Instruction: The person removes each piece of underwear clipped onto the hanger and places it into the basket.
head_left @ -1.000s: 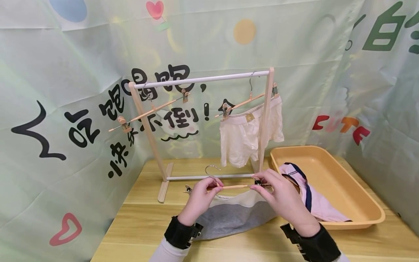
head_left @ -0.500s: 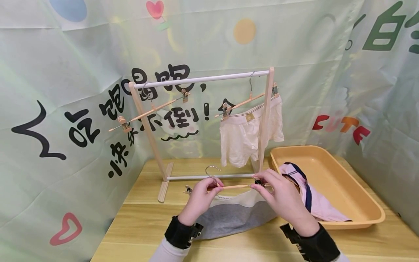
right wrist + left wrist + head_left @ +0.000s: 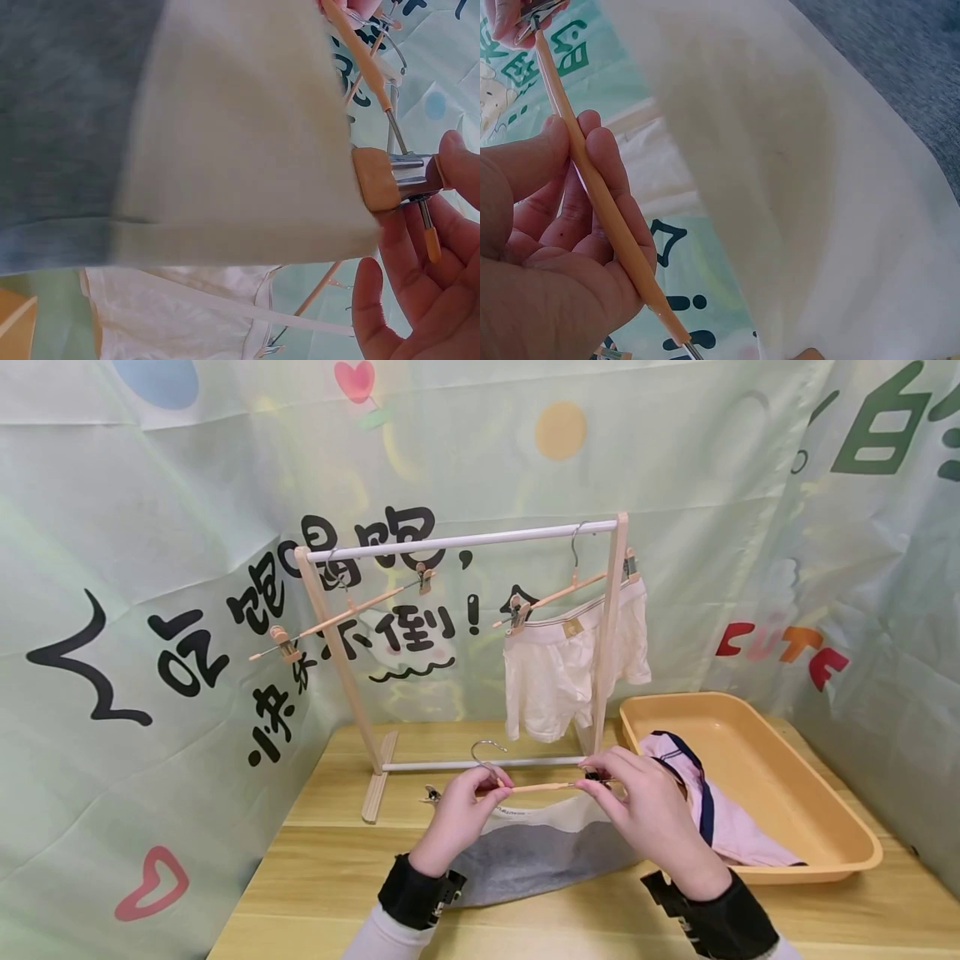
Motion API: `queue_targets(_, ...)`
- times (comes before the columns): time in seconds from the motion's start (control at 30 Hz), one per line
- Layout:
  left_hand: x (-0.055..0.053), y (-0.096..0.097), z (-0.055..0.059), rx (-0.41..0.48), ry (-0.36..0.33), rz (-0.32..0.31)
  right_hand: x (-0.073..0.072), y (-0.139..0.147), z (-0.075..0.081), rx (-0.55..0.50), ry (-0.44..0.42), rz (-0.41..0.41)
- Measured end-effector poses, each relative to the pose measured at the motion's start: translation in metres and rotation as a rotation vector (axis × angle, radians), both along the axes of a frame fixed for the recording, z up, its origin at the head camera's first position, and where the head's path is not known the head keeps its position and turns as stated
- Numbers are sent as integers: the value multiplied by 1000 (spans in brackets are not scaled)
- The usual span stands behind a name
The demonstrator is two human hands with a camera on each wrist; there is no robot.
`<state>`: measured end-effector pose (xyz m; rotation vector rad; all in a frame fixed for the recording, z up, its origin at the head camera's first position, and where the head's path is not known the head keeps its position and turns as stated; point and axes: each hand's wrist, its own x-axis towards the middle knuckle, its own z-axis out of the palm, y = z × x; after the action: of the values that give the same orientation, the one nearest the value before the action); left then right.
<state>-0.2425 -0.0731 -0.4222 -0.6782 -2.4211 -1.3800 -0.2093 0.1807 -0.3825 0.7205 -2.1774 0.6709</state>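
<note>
A clip hanger (image 3: 546,787) with a peach-coloured bar and metal hook is held level between both hands. My left hand (image 3: 467,810) pinches its bar near the hook, thumb on one side and fingers on the other. At the bar's right end, my right hand (image 3: 647,810) pinches the sliding clip (image 3: 379,180) by its metal handles. Below the bar hangs a grey-and-white garment (image 3: 536,860) with small lettering along its pale top edge. In the right wrist view, the clip's peach pad lies at the garment's edge. The left clip (image 3: 431,793) shows just beyond my left hand.
Behind stands a small wooden rack (image 3: 465,540) with a white rail. White boxer shorts (image 3: 555,668) hang on its right, and a bare clip hanger (image 3: 360,608) on its left. A yellow tray (image 3: 795,777) at right holds a pink garment with navy trim (image 3: 738,827).
</note>
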Motion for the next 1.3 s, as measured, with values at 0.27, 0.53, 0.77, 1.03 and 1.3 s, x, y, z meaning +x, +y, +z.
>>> queue_targets(0.27,0,1,-1,-10,11,3,0,0,1,8,-5,-3)
queue_targets(0.53,0,2,-2,-20,-2,6,1,1,1,15,-7,0)
queue_targets(0.77,-1,1,-3,-9,-5,3,1,1,2,22,-16,-10)
queue_targets(1.03,-2,1,-5,-11,3,8,0,1,0,34,-2,-25)
queue_targets(1.3,-1,1,-3,-14,10,13,0,1,0,53,-18,-35)
